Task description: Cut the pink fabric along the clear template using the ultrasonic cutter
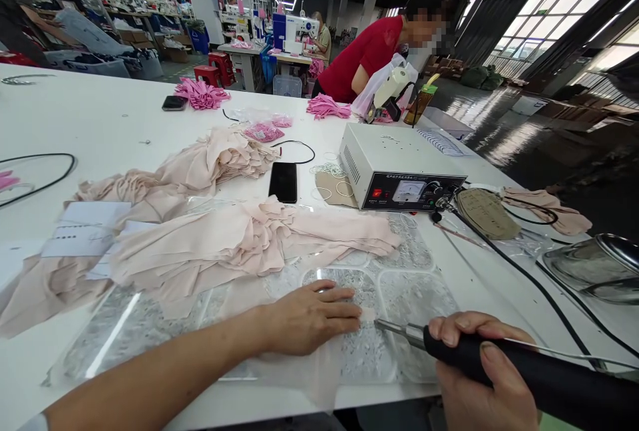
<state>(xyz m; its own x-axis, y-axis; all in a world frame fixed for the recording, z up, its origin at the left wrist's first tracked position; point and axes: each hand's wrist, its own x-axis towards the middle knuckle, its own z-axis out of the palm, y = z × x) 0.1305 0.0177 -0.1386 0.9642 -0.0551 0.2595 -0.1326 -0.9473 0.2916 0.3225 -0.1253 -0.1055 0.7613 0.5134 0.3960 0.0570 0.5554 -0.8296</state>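
Note:
My left hand (309,316) lies flat on a thin pale fabric piece (367,314) over a clear plastic tray (399,285), fingers stretched out and pressing the piece down. My right hand (484,378) grips a black handheld tool (524,371) whose metal tip (387,326) touches the fabric just beside my left fingertips. A cable runs from the tool towards a white control box (399,171) with a dial and red switch. A heap of pale pink fabric pieces (239,238) lies just beyond my left hand.
A black phone (283,182) lies by the pink heap. A second phone (173,103) and bright pink pieces (200,93) sit further back. A person in a red top (367,58) works at the table's far side. A metal bowl (594,265) stands at right.

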